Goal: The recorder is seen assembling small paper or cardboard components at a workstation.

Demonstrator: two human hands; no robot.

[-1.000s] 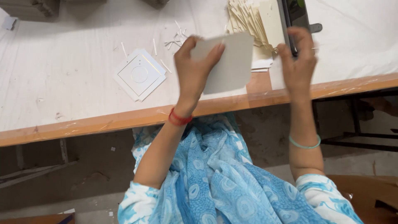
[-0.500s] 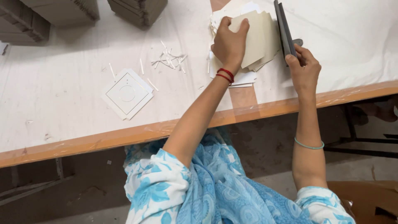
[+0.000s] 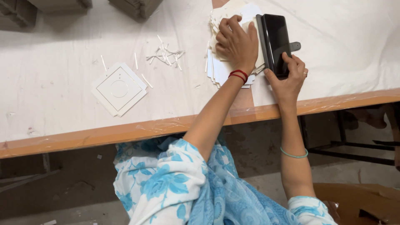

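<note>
My left hand (image 3: 237, 41) rests on top of a pile of cream and white card sheets (image 3: 216, 73) at the far middle of the table, fingers curled over the top sheets. Just right of the pile stands a black flat block with a small grey tab (image 3: 275, 35), set on its edge against the sheets. My right hand (image 3: 287, 77) grips the near end of this block, thumb and fingers around it. A red thread is on my left wrist and a teal bangle on my right forearm.
Two stacked white square cards with a pressed circle (image 3: 118, 89) lie to the left on the white table top (image 3: 50, 83). Thin white offcut strips (image 3: 166, 54) are scattered beside the pile. Grey stacks (image 3: 137, 6) stand at the far edge. The table's orange front edge (image 3: 125, 131) runs across.
My left hand carried a cream card sheet from near the table's front edge up onto the pile and now presses on it. My right hand stayed on the black block.
</note>
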